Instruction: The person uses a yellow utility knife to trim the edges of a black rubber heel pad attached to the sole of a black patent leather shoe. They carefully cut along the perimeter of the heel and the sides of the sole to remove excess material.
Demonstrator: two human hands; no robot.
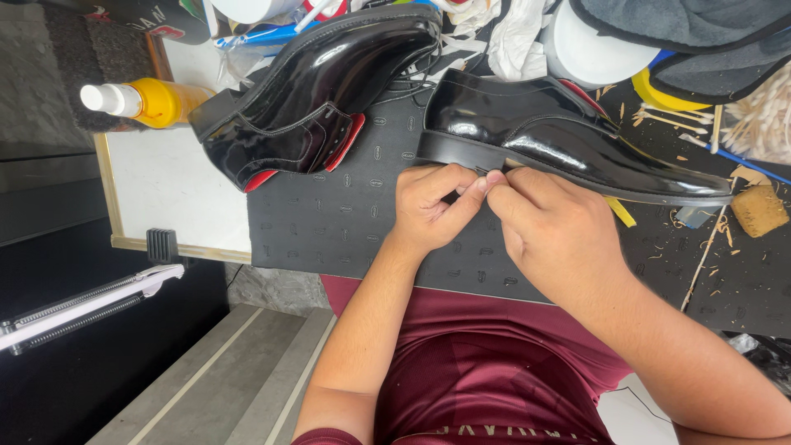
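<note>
Left hand (430, 206) and right hand (550, 231) meet fingertip to fingertip, pinched closed on something too small to identify at the sole edge of the glossy black dress shoe (552, 136), which lies on the dark patterned mat (338, 222).

The bench (177, 194) carries a black patterned mat (346, 227). One glossy black shoe (560, 136) stands on the mat; a second black shoe (317, 91) lies half across its edge. A yellow bottle (148, 100) lies alongside, and what looks like a sponge block (760, 210) sits among wood shavings (709, 239).
</note>
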